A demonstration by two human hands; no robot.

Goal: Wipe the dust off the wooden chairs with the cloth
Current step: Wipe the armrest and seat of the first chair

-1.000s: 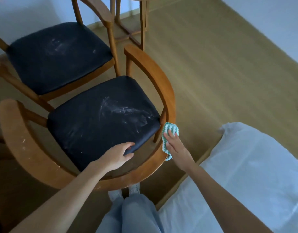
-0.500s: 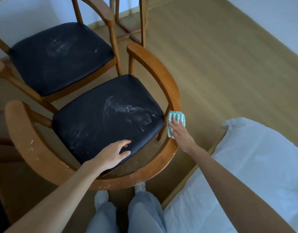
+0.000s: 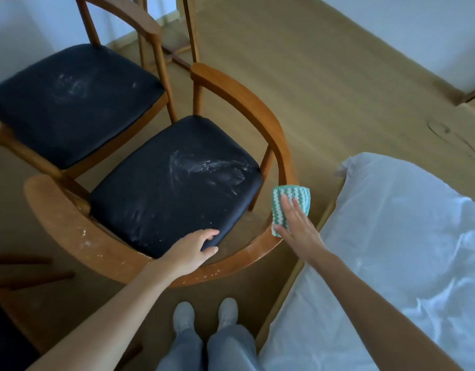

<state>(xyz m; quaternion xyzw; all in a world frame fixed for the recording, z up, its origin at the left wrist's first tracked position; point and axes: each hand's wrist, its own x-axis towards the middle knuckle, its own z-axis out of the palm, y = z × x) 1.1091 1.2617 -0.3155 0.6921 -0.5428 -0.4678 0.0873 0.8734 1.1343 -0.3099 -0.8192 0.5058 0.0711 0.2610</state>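
On the right side of the near chair's (image 3: 247, 103) curved wooden rail (image 3: 247, 254), a folded cloth (image 3: 291, 195) with green and white zigzag stripes lies flat under the right hand (image 3: 298, 226). Its fingers are straight, pressing the cloth to the wood without clasping it. White specks dot the rail. The left hand (image 3: 191, 250) curls its fingers over the near corner of the dark seat (image 3: 164, 196), which bears white dusty smears. Behind stands a second chair (image 3: 70, 97), its seat dusty too. A white bed (image 3: 405, 236) lies alongside.
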